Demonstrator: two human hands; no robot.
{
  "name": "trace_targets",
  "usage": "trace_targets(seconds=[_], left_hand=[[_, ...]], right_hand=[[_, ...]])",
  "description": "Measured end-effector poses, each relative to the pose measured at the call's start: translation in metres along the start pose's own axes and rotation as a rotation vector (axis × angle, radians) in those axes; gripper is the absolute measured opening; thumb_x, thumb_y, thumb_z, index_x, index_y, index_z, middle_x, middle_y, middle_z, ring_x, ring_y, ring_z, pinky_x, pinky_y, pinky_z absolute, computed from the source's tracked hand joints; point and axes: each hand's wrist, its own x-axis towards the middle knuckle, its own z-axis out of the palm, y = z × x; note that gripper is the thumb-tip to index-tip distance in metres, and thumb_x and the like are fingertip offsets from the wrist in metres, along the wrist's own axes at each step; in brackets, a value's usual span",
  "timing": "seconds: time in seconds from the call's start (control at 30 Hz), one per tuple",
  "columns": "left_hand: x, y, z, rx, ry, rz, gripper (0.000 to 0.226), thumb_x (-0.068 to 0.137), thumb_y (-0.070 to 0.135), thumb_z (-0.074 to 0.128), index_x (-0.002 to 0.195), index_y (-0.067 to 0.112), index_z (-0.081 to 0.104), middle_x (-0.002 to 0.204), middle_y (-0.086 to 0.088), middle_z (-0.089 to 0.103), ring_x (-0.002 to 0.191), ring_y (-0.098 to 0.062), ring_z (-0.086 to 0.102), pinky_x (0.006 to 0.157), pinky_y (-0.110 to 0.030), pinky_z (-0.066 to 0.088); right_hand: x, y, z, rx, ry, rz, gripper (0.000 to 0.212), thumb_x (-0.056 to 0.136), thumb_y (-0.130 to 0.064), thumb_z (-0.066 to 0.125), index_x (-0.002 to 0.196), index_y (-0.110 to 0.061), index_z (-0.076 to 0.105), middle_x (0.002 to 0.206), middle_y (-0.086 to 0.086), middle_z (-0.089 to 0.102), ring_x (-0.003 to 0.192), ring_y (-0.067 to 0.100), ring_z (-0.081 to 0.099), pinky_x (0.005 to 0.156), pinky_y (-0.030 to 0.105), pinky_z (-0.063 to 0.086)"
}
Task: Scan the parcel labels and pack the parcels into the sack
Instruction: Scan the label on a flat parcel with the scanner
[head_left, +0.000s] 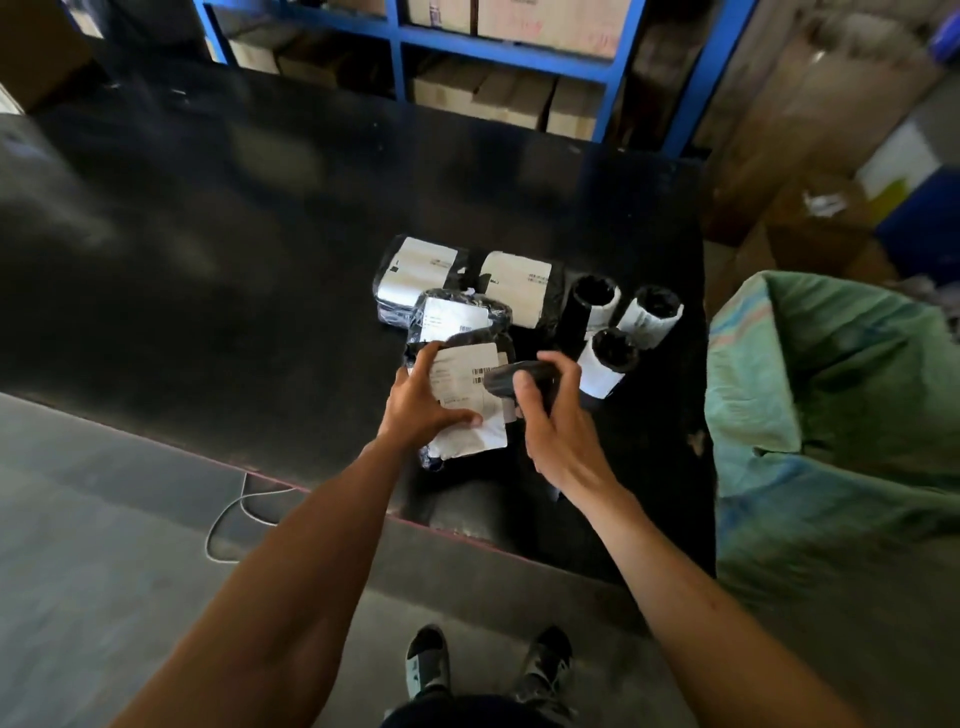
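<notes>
My left hand (423, 400) grips a flat black parcel (467, 410) with a white label, held just above the black table (208, 234) near its front edge. My right hand (550, 410) holds a black barcode scanner (519, 376), its head over the label's barcodes. Behind lie three more flat black parcels (457, 317) with white labels, partly stacked. To their right stand three black rolled parcels (608, 358) wrapped in white labels. A green woven sack (831, 415) stands open at the table's right side.
A blue metal shelf (613, 67) with cardboard boxes stands behind the table. More cartons (810, 223) sit on the floor at the far right. A white cable (234, 514) loops on the grey floor by the table's front edge. My shoes show at the bottom.
</notes>
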Motion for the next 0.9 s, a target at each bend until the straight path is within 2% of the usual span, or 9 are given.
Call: trace_targets(seconds=[0.1, 0.17, 0.2, 0.33, 0.4, 0.57, 0.7, 0.9], left_hand=[[-0.003, -0.005, -0.007, -0.001, -0.006, 0.01, 0.123, 0.043, 0.056, 0.097, 0.147, 0.045, 0.032, 0.121, -0.008, 0.054, 0.111, -0.025, 0.055, 0.099, -0.041, 0.05], [-0.005, -0.007, -0.012, -0.018, -0.007, 0.009, 0.122, 0.044, 0.053, 0.098, 0.146, 0.045, 0.032, 0.12, -0.008, 0.053, 0.108, -0.022, 0.052, 0.098, -0.041, 0.049], [-0.005, -0.007, -0.014, -0.026, -0.008, 0.012, 0.122, 0.044, 0.052, 0.098, 0.146, 0.045, 0.032, 0.12, -0.007, 0.052, 0.108, -0.021, 0.051, 0.098, -0.041, 0.049], [-0.005, -0.006, -0.02, -0.037, -0.024, 0.032, 0.122, 0.044, 0.054, 0.098, 0.146, 0.045, 0.031, 0.122, -0.009, 0.052, 0.11, -0.024, 0.051, 0.098, -0.039, 0.047], [-0.005, -0.004, -0.022, -0.045, -0.034, 0.035, 0.121, 0.045, 0.054, 0.098, 0.146, 0.045, 0.031, 0.121, -0.008, 0.051, 0.11, -0.024, 0.05, 0.098, -0.04, 0.047], [-0.004, -0.003, -0.026, -0.04, -0.046, 0.046, 0.121, 0.044, 0.056, 0.097, 0.144, 0.046, 0.031, 0.12, -0.008, 0.053, 0.11, -0.023, 0.051, 0.097, -0.038, 0.047], [-0.003, -0.004, -0.028, -0.029, -0.049, 0.044, 0.12, 0.044, 0.056, 0.097, 0.144, 0.046, 0.032, 0.118, -0.006, 0.054, 0.107, -0.02, 0.049, 0.098, -0.037, 0.047], [0.0, -0.002, -0.031, -0.01, -0.046, 0.045, 0.121, 0.042, 0.058, 0.096, 0.144, 0.046, 0.032, 0.119, -0.006, 0.056, 0.11, -0.022, 0.05, 0.099, -0.041, 0.049]], right_hand=[[-0.007, -0.006, 0.006, -0.082, 0.011, -0.042, 0.046, 0.106, -0.056, 0.038, 0.147, -0.039, 0.027, 0.123, -0.004, 0.062, 0.096, 0.015, 0.067, 0.07, 0.018, 0.05], [-0.011, -0.01, 0.008, -0.115, 0.018, -0.046, 0.049, 0.107, -0.053, 0.037, 0.151, -0.036, 0.025, 0.123, -0.004, 0.06, 0.097, 0.015, 0.064, 0.067, 0.011, 0.045], [-0.013, -0.011, 0.009, -0.123, 0.028, -0.049, 0.049, 0.107, -0.054, 0.036, 0.151, -0.036, 0.025, 0.123, -0.004, 0.06, 0.097, 0.016, 0.065, 0.068, 0.012, 0.046], [-0.016, -0.012, 0.014, -0.161, 0.074, -0.066, 0.047, 0.104, -0.058, 0.034, 0.146, -0.038, 0.026, 0.125, 0.004, 0.068, 0.093, 0.024, 0.071, 0.077, 0.036, 0.057], [-0.017, -0.013, 0.016, -0.172, 0.081, -0.089, 0.047, 0.104, -0.058, 0.034, 0.146, -0.037, 0.027, 0.124, 0.004, 0.068, 0.092, 0.024, 0.071, 0.076, 0.037, 0.057], [-0.017, -0.014, 0.019, -0.135, 0.107, -0.113, 0.05, 0.102, -0.061, 0.034, 0.147, -0.039, 0.028, 0.131, 0.003, 0.067, 0.106, 0.019, 0.07, 0.088, 0.043, 0.06], [-0.016, -0.017, 0.02, -0.133, 0.114, -0.144, 0.051, 0.104, -0.058, 0.038, 0.149, -0.035, 0.03, 0.134, 0.0, 0.066, 0.109, 0.017, 0.068, 0.093, 0.036, 0.057], [-0.013, -0.017, 0.021, -0.124, 0.138, -0.137, 0.047, 0.104, -0.058, 0.039, 0.146, -0.038, 0.031, 0.133, 0.001, 0.066, 0.109, 0.019, 0.068, 0.095, 0.041, 0.057]])
